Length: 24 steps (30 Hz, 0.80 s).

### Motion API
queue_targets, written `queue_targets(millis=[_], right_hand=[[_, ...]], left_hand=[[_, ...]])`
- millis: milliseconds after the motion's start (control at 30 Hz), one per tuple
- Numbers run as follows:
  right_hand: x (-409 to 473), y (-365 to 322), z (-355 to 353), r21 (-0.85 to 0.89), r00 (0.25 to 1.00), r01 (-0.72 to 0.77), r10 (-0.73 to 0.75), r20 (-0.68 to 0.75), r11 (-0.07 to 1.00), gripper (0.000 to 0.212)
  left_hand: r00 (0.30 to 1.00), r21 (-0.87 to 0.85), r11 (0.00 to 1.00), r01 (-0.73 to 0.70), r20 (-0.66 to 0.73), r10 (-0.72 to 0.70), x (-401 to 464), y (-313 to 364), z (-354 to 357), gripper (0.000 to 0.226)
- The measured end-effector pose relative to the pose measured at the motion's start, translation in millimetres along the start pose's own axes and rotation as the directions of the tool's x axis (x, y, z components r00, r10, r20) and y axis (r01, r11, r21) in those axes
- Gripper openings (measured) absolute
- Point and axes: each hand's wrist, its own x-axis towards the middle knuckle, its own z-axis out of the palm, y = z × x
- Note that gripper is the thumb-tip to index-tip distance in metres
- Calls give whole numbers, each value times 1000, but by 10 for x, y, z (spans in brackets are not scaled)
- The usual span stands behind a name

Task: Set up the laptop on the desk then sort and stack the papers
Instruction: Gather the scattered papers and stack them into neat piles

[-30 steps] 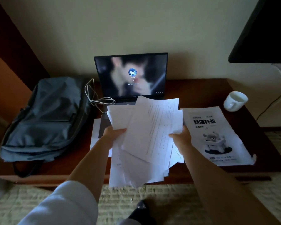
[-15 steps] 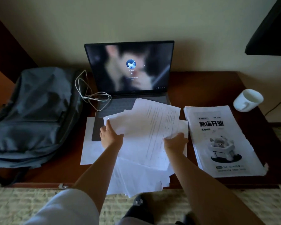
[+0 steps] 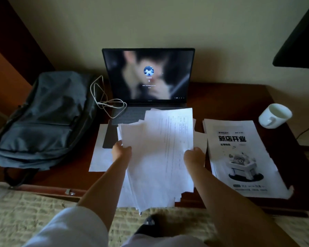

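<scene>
Dim light lay over a dark wooden desk [image 3: 235, 104] set against a pale wall, with woven matting on the floor in front. At the far left a grey backpack [image 3: 41, 120] lay flat, covering that end of the desk. Just right of it a white cable [image 3: 107, 102] looped across the corner of the laptop [image 3: 148, 75], which stood open at the back with its screen lit. One loose sheet [image 3: 100, 152] lay flat, tucked under the laptop's front left corner. The left hand [image 3: 120, 151] and right hand [image 3: 194, 155] each had fingers curled on a side edge of an untidy sheaf of papers [image 3: 161, 154], which hid most of the keyboard and hung past the desk's front edge. Right of the sheaf, a neat stack of flyers [image 3: 243, 157] lay on the desk. Beyond it near the right end sat a white mug [image 3: 275, 115], tipped toward the camera. A dark slanted shape filled the upper right corner.
</scene>
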Motion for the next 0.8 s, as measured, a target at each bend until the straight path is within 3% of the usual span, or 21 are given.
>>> queue_targets(millis=[200,333,500,600,700,800], right_hand=[[-36,-16,15,199,998,66,-67,-1,978,44],[12,21,-114,12,992,114,-113,-56,993,54],[-31,44,-135,-151,974,207,-188,128,967,28],[-114,-28,53,-221,975,218,-200,101,951,20],[-192,-73,148,-93,964,214,-195,180,972,13],[-253,-76,192,60,933,208,-217,287,976,26]], left_hand=[[996,-49,997,55,76,-52,31,-24,-29,42],[998,-86,995,41,42,-38,37,-1,-54,27],[998,51,997,53,13,-54,48,27,-20,37],[997,192,979,72,-38,-66,8,64,11,43],[993,233,966,115,-48,-106,-10,92,-3,44],[986,220,961,169,-42,-163,-17,80,-54,43]])
